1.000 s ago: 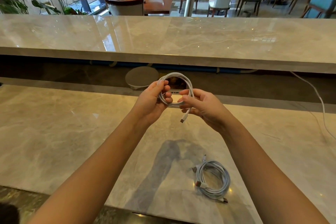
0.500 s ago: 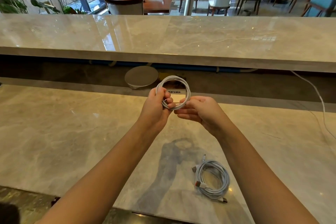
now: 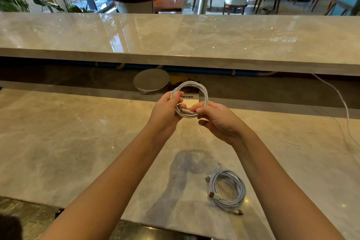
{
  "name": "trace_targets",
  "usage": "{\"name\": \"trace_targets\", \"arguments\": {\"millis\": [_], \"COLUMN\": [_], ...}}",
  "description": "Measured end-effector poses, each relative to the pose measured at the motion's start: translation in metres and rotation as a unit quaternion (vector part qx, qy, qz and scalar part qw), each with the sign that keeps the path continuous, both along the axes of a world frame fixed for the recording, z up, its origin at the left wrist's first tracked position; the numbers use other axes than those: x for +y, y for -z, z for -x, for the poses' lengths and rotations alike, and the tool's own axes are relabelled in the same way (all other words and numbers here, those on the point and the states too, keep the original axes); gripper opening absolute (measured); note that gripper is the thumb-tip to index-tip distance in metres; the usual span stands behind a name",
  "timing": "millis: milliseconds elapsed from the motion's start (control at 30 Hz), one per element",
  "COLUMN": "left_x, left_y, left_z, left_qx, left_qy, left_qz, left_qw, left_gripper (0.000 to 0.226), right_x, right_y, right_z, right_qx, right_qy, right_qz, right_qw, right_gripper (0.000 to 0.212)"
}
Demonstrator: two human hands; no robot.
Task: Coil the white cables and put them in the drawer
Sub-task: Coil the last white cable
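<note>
1. White cable coil (image 3: 190,99) is held above the marble counter (image 3: 78,152), gripped by left hand (image 3: 165,109) and pinched by right hand (image 3: 216,119).
2. Loosening either hold could let the loops spring apart.
3. Second coiled cable (image 3: 228,189) lies on the counter; no drawer is visible.

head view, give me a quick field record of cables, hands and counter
held cable: white coil, held off the counter by both hands
left hand: fingers curled round the coil's left side
right hand: fingers pinch the coil's lower right
second cable: coiled, lying on the counter near the right forearm
drawer: not in view
</note>
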State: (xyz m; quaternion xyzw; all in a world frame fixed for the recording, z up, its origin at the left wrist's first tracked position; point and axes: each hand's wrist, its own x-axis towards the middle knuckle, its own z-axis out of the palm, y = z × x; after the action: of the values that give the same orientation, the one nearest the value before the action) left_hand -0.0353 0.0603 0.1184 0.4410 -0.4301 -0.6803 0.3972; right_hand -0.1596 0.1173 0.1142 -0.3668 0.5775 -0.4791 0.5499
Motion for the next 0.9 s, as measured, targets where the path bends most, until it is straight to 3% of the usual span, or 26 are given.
{"name": "trace_targets", "arguments": {"millis": [233, 433, 533, 700, 800, 900], "left_x": [-0.006, -0.006, -0.007, -0.006, 0.001, 0.010], "left_y": [-0.006, -0.003, -0.001, 0.010, 0.015, 0.021], "left_z": [0.000, -0.001, 0.000, 0.003, 0.000, -0.002], "left_qx": [0.009, 0.073, 0.059, -0.145, -0.127, -0.075], "left_qy": [0.036, 0.076, 0.044, 0.032, 0.071, 0.086], "left_qz": [-0.015, -0.115, -0.096, 0.029, 0.034, 0.041], "left_qw": [0.999, 0.988, 0.993, 0.989, 0.989, 0.993], "left_gripper": [0.024, 0.028, 0.029, 0.033, 0.019, 0.022], "right_x": [0.004, 0.000, 0.000, 0.001, 0.003, 0.006], "right_y": [-0.002, -0.002, 0.002, 0.019, 0.025, 0.029], "right_z": [0.008, 0.007, 0.007, 0.007, 0.011, 0.012], "right_qx": [-0.030, -0.066, -0.040, -0.061, -0.065, -0.064], "right_qy": [-0.057, -0.133, -0.058, 0.050, 0.073, 0.074], "right_qz": [0.052, 0.123, 0.092, 0.040, 0.028, 0.023], "right_qw": [0.997, 0.981, 0.993, 0.996, 0.995, 0.995], "right_gripper": [0.021, 0.023, 0.019, 0.013, 0.014, 0.016]}}
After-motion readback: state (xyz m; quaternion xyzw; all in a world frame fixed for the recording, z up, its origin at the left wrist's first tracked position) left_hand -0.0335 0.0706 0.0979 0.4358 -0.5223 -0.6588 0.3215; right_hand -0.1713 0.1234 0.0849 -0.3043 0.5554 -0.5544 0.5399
